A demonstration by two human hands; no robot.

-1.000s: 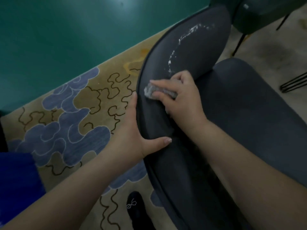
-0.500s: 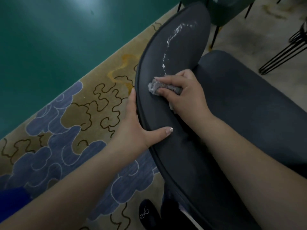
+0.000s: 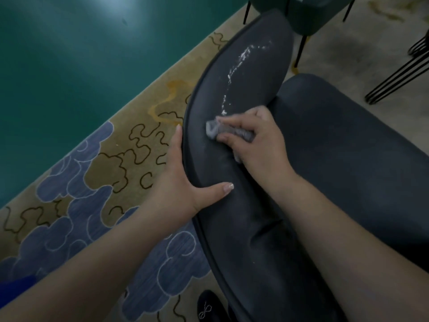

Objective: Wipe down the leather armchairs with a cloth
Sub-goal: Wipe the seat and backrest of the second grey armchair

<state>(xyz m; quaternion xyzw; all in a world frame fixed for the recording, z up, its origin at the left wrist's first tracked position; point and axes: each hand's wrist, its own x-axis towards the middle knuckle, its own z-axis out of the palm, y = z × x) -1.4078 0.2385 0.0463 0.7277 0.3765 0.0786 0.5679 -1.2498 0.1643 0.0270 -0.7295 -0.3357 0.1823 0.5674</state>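
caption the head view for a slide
Right hand wipes chair back with cloth; left hand steadies it.

armchair: we see dark slate-blue leather, white streak above our right hand
cloth: grey
rug: tan, blue clouds, left of our left hand

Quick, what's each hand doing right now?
Left hand: open, holding nothing, pressed flat against the chair back, thumb across it.
Right hand: closed around the gray cloth, which touches the chair back.
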